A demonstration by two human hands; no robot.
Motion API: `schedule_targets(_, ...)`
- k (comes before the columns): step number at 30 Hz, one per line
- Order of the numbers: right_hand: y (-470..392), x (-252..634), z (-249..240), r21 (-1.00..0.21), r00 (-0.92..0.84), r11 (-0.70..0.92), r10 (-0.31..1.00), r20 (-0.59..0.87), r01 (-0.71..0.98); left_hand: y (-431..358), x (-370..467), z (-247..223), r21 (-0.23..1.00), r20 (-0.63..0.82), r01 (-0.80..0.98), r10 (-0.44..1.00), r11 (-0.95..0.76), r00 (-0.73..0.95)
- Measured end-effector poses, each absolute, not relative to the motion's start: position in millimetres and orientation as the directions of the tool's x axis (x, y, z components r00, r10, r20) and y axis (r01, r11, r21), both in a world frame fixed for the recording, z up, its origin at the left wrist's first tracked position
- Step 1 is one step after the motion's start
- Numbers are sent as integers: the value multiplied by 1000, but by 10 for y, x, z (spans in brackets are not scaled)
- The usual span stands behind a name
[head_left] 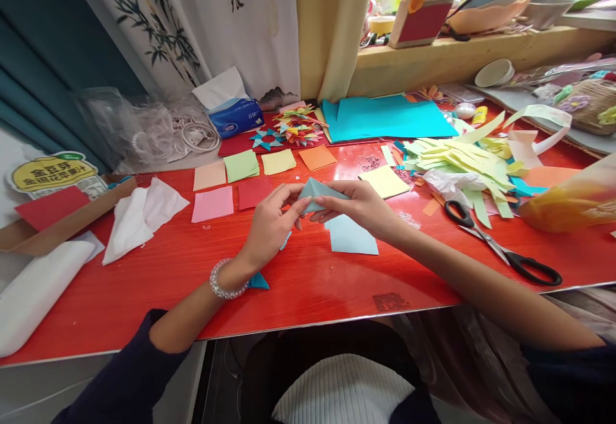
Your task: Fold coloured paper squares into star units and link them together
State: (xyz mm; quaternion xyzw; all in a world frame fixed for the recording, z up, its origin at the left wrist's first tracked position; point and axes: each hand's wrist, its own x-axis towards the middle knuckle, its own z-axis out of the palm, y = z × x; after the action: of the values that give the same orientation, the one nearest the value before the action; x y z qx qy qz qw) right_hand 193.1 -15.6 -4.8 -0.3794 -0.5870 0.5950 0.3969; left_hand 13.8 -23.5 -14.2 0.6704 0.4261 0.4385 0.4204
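Observation:
Between my two hands, raised over the red table (308,296), is a folded light blue paper (317,191) with a peaked shape. My left hand (276,215) pinches its left side, thumb in front. My right hand (353,203) grips the right side in the same way. Below my right hand lies a light blue square sheet (353,237), partly covered by the hand. A darker blue folded piece (258,281) shows beside my left wrist, and a small pale blue piece (286,240) is half hidden under my left hand.
Small paper stacks in pink (212,204), green (241,165), orange (317,158) and yellow (386,181) lie beyond my hands. Black-handled scissors (500,244) rest at right near paper strips (462,167). Turquoise sheets (385,119) and a tissue pack (235,116) are at the back.

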Motion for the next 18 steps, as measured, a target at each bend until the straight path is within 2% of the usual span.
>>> schedule_targets(18, -145, 1919, -62, -998, -393, -48, 919, -25, -49, -244, 152, -141, 948, 213, 187, 951, -256, 223)
